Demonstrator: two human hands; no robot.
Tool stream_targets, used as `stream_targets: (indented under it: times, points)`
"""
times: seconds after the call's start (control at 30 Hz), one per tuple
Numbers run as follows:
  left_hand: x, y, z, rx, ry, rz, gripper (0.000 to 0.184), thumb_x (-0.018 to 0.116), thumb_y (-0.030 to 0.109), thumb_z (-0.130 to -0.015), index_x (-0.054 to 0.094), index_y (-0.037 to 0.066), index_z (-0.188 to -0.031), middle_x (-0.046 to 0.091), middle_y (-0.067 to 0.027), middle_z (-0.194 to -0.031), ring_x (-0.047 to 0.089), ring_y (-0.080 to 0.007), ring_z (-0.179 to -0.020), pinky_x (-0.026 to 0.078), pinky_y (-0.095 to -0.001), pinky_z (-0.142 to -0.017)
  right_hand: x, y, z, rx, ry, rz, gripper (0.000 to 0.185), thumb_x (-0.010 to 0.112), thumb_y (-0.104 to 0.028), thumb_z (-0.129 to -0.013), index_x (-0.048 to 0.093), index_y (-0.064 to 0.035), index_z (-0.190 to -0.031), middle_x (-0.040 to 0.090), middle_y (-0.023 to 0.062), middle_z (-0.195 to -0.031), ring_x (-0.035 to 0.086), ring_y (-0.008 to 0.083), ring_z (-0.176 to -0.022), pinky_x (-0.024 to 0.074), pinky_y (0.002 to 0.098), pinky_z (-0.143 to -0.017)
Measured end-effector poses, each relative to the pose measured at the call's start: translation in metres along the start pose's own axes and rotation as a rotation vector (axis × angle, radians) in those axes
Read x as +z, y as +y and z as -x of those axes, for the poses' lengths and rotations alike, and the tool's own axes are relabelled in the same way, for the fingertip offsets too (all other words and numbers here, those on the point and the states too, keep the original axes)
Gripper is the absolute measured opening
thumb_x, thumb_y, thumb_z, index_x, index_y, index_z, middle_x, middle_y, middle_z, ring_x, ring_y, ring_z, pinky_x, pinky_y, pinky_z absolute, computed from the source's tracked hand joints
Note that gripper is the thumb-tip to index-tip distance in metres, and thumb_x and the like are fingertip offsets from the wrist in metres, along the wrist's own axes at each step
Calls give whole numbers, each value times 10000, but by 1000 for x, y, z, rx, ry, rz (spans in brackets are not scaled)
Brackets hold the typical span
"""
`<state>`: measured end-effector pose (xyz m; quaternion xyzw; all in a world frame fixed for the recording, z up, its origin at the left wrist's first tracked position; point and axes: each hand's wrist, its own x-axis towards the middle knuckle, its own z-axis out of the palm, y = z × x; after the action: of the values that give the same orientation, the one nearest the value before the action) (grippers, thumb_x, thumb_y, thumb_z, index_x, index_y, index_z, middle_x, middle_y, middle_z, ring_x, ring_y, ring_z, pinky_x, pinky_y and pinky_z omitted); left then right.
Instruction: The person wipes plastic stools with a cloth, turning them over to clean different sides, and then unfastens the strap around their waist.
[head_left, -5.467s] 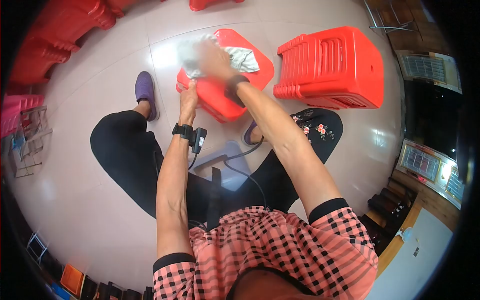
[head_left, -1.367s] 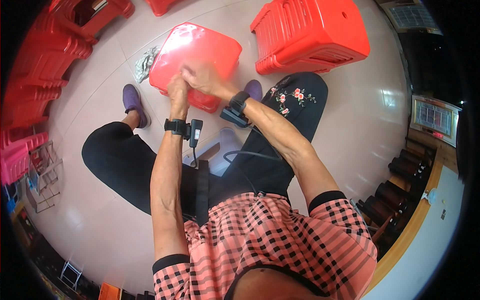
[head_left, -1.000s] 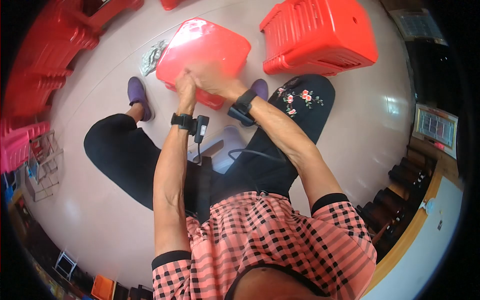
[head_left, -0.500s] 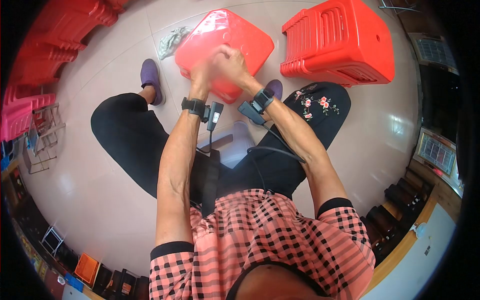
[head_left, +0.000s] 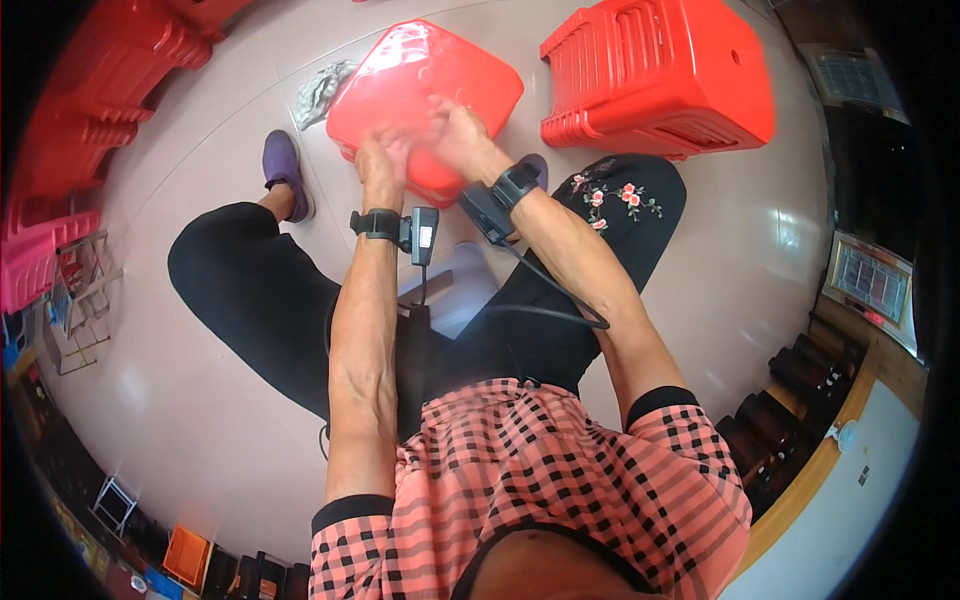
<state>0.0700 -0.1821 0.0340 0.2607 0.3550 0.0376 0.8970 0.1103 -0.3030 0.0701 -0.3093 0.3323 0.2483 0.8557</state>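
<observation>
A red plastic stool (head_left: 440,70) stands on the floor in front of me, its smooth seat facing up. My left hand (head_left: 382,160) is over the near left part of the seat, fingers partly curled and blurred; whether anything is in it cannot be made out. To its right, my right hand (head_left: 458,132) hovers above the seat with fingers apart and nothing visible in it. A gap separates the two hands. The crumpled grey-white cloth (head_left: 322,92) lies on the floor against the left side of the stool.
To the right lies a stack of red stools (head_left: 650,80). More red stools (head_left: 110,70) are piled at the upper left, with pink stools (head_left: 45,250) and a metal rack (head_left: 85,290) below them. An orange crate (head_left: 187,553) is at the lower left.
The cloth, earlier under my right hand on the stool, is now on the floor. My hands, together a second ago, have moved apart. The view has shifted slightly.
</observation>
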Motion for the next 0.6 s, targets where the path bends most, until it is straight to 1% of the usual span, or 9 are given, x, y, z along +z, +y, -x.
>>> stream_targets:
  times: [0.07, 0.17, 0.27, 0.37, 0.47, 0.57, 0.6]
  points:
    - [-3, -1, -4, -6, -7, -11, 286, 369, 230, -951, 493, -23, -998, 622, -238, -931, 605, -394, -951, 498, -506, -890, -4, -1, -5, 44, -36, -48, 109, 480, -123, -931, 549, -77, -1002, 506, 13, -747, 451, 82, -546, 381, 241, -485]
    - [-2, 1, -3, -18, -2, -20, 304, 355, 236, -960, 488, -32, -1016, 616, -246, -964, 601, -400, -962, 498, -507, -888, -18, 0, -17, 89, -106, -69, 209, 532, -135, -927, 573, -87, -1127, 492, 31, -958, 504, 167, -829, 472, 335, -763]
    - [-4, 1, -5, -40, -11, -59, 329, 333, 239, -970, 487, -44, -1039, 609, -260, -1004, 600, -404, -977, 498, -508, -886, -15, 1, -12, 103, -179, -44, 210, 512, -146, -942, 568, -81, -1134, 505, 39, -971, 520, 175, -844, 485, 328, -746]
    - [-12, 7, -11, -113, -79, -38, 365, 311, 260, -983, 485, -52, -1060, 606, -276, -1030, 599, -406, -989, 501, -506, -887, 11, 1, 19, -93, -231, 233, 140, 473, -129, -944, 556, -54, -1028, 528, 22, -752, 471, 83, -558, 402, 233, -475]
    - [-15, 10, -12, -157, -143, 2, 399, 297, 291, -995, 484, -54, -1070, 603, -289, -1046, 599, -406, -994, 502, -501, -894, 10, 3, 17, -159, -345, 375, 153, 474, -125, -947, 571, -42, -1031, 535, 22, -753, 475, 77, -568, 411, 223, -468]
    - [-11, 13, -7, -167, -160, -28, 422, 315, 323, -997, 491, -55, -1061, 605, -281, -1037, 599, -406, -994, 499, -495, -905, 2, 5, 7, -106, -325, 257, 151, 479, -122, -947, 587, -43, -1016, 529, 14, -749, 474, 66, -573, 407, 215, -463]
    - [-8, 15, -5, -166, -161, -47, 429, 326, 334, -996, 495, -56, -1056, 607, -276, -1030, 599, -406, -993, 498, -493, -909, 3, 5, 8, -115, -306, 269, 152, 479, -125, -948, 590, -44, -1014, 530, 12, -748, 476, 64, -573, 408, 213, -467]
